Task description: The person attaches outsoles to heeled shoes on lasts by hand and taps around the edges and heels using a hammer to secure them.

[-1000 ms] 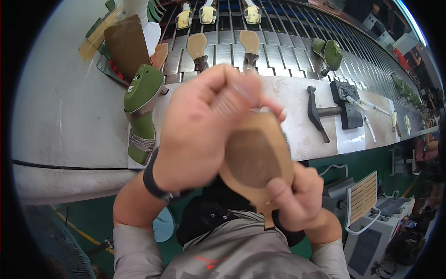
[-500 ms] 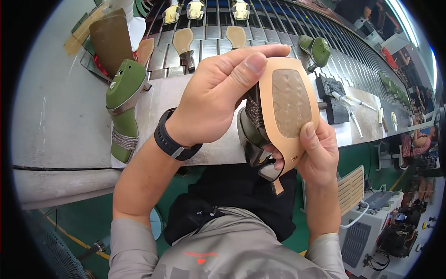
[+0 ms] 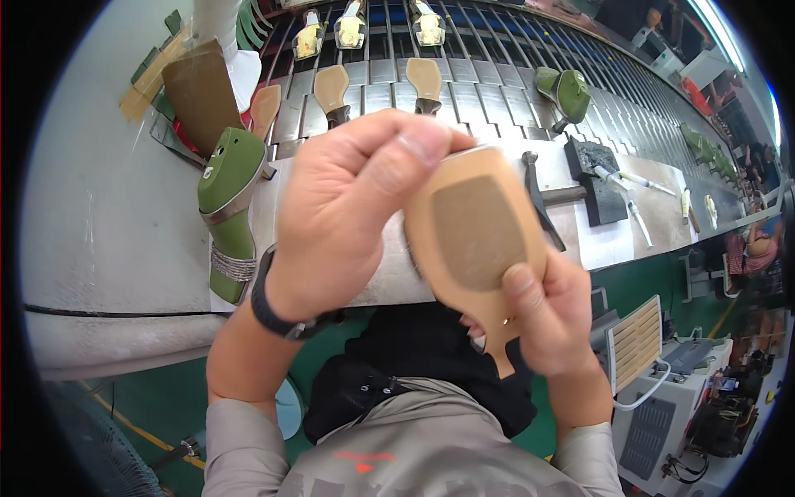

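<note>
Upside down between my hands is a high-heeled sandal, its tan sole [image 3: 421, 217] facing up with a brown inset panel at the forefoot. My right hand [image 3: 551, 311] is closed round its narrow middle, thumb pressed on the sole and fingers underneath. At the toe edge my left hand [image 3: 331, 211] is curled, thumb against the forefinger; its other fingertips are hidden, and motion smears it. The sole covers the sandal's upper. Left of my left wrist, a green shoe last with a sandal strapped on it [image 3: 228, 207] lies on the bench.
A cobbler's hammer [image 3: 540, 203] rests right of the sandal, beside a black block [image 3: 598, 186] with several syringe-like tubes [image 3: 636, 217]. Beyond are a slatted metal conveyor [image 3: 373, 83], two tan-soled shoes [image 3: 332, 85], and another green shoe [image 3: 571, 93]. A brown board [image 3: 201, 99] stands far left.
The sandal has turned so its sole faces me more squarely, and shifted left and lower. Both hands moved with it; my left fingers curled in. The hammer came into view.
</note>
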Demonstrator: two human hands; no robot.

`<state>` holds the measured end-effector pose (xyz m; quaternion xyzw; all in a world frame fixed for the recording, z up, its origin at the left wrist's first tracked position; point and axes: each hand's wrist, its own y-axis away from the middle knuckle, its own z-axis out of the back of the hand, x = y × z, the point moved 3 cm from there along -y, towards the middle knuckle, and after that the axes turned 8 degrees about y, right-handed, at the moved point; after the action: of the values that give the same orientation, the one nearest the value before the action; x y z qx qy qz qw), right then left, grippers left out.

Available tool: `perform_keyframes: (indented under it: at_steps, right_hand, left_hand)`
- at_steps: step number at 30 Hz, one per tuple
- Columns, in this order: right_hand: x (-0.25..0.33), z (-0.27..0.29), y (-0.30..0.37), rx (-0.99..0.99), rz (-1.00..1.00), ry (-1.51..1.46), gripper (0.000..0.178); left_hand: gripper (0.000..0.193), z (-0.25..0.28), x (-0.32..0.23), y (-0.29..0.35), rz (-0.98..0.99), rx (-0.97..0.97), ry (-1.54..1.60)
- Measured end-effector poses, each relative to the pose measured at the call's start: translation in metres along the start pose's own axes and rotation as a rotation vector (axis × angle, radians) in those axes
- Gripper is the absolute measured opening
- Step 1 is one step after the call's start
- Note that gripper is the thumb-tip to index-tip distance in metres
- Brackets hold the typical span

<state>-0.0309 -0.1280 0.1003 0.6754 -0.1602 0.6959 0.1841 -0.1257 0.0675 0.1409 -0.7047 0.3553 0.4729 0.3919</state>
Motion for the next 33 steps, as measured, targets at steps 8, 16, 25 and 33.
perform_keyframes:
  at_steps: [8, 16, 25, 33]
  right_hand:
    - [0.009, -0.043, 0.005, 0.105, 0.466, 0.529, 0.022]
    - [-0.019, -0.031, -0.006, 0.110, 0.284, 0.363, 0.014]
    - [-0.027, -0.035, -0.020, -0.070, 0.413, 0.491, 0.016]
    - [-0.028, -0.033, -0.023, -0.066, 0.469, 0.553, 0.023]
  left_hand:
    - [0.015, 0.005, -0.022, 0.053, -0.067, -0.236, -0.333]
    - [0.016, 0.046, -0.003, 0.052, -0.098, -0.440, -0.211]
    - [0.016, 0.061, 0.004, 0.045, -0.078, -0.474, -0.141]
    - [0.016, 0.061, 0.006, 0.042, -0.082, -0.473, -0.129]
